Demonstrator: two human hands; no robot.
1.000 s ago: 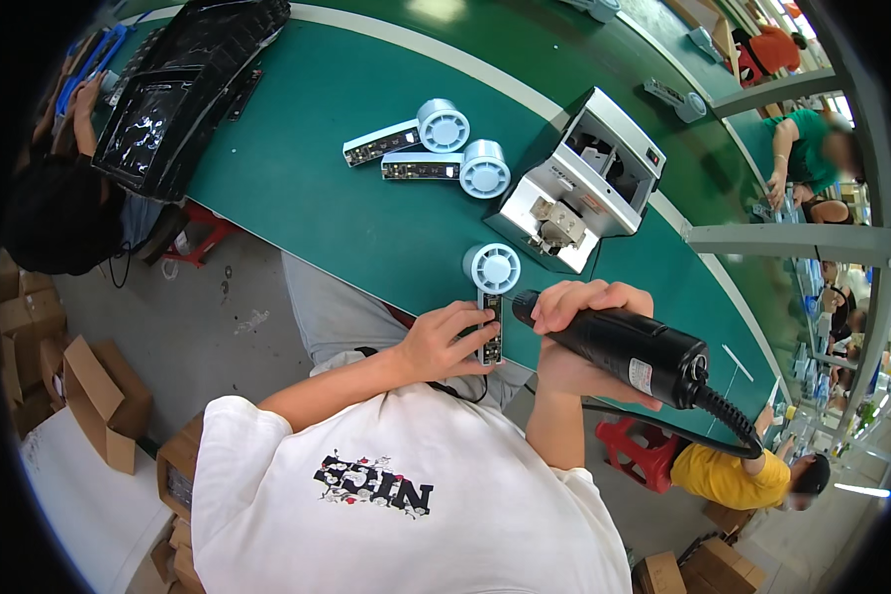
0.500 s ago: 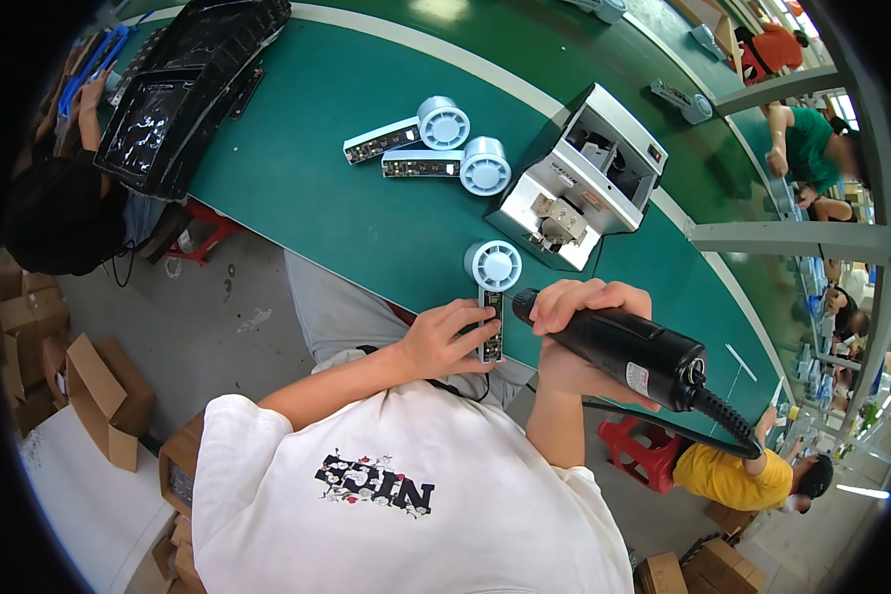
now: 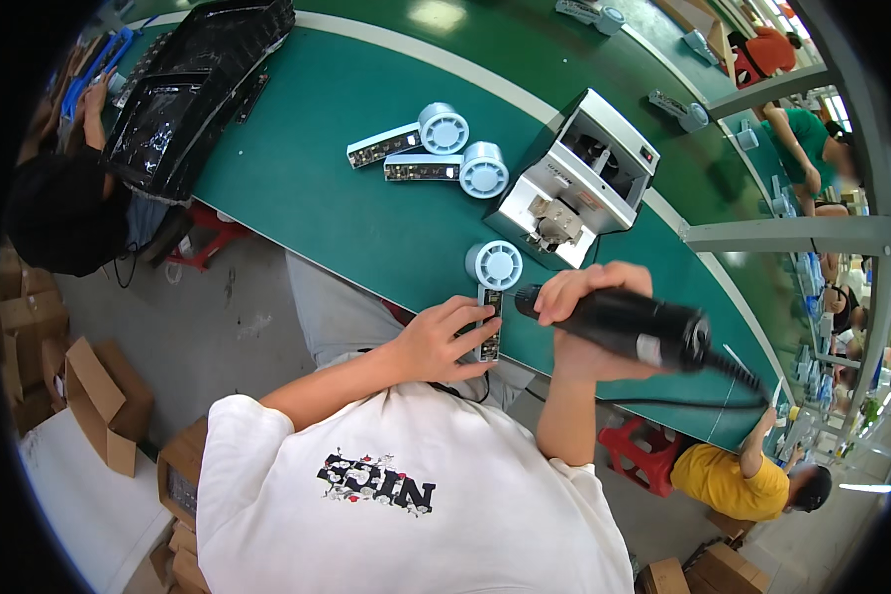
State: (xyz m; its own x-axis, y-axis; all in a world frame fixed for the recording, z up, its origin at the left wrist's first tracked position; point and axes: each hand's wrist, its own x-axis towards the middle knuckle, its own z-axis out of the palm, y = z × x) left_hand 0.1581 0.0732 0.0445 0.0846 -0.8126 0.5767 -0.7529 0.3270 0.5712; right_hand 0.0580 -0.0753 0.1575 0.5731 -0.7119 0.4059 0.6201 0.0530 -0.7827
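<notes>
A light-blue handheld fan [image 3: 495,265] lies at the near edge of the table, its round head pointing away from me and its handle with an exposed circuit board towards me. Across that handle rest the fingers of my left hand [image 3: 444,339], holding it. My right hand [image 3: 604,302] is wrapped round a black corded electric screwdriver [image 3: 629,327], held tilted to the right of the fan. The screwdriver's front end is near the fan handle; its tip cannot be made out. Two more handheld fans [image 3: 484,170] [image 3: 444,130] lie farther back with circuit boards showing.
A silver screw feeder [image 3: 584,178] stands right of the two fans. A black plastic-lined tray [image 3: 158,129] sits at the far left beside another person [image 3: 64,213]. Grey metal posts [image 3: 792,235] and a yellow-shirted person [image 3: 733,480] are at the right; a cardboard box [image 3: 109,401] is lower left.
My right hand has moved the screwdriver slightly up and levelled it, with its rear end rising. My left hand and the fan it holds have hardly moved.
</notes>
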